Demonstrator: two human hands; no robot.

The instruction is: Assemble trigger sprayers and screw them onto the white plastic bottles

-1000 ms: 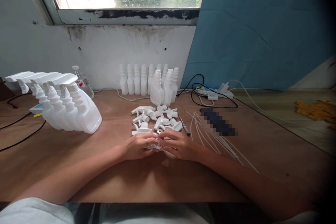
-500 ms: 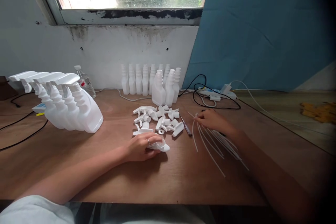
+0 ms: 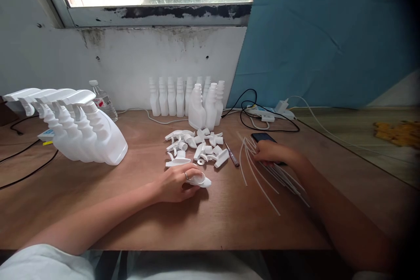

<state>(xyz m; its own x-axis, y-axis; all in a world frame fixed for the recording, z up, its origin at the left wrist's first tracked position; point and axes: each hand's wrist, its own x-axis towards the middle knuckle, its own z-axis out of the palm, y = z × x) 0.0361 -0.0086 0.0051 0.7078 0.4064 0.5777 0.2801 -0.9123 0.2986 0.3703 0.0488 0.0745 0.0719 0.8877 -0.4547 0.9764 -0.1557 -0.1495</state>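
Observation:
My left hand (image 3: 175, 181) rests on the wooden table (image 3: 98, 192), fingers closed round a white spray trigger head (image 3: 200, 180). My right hand (image 3: 274, 153) lies over a fan of thin white dip tubes (image 3: 262, 175), fingertips pinched down on them beside a dark phone (image 3: 262, 137). A heap of loose white trigger heads (image 3: 197, 148) sits just beyond my left hand. A thin metal tool (image 3: 231, 155) lies between the heap and the tubes.
A row of finished white spray bottles (image 3: 78, 129) leans at the left, with a clear water bottle (image 3: 103, 100) behind. Capless white bottles (image 3: 188, 98) stand against the wall. Black and white cables and a power strip (image 3: 265, 113) lie at the back right. Yellow bits (image 3: 397, 133) lie far right.
My right hand left the trigger head, reached right to the tubes, then drew back a little toward me. The left hand stays on the trigger head.

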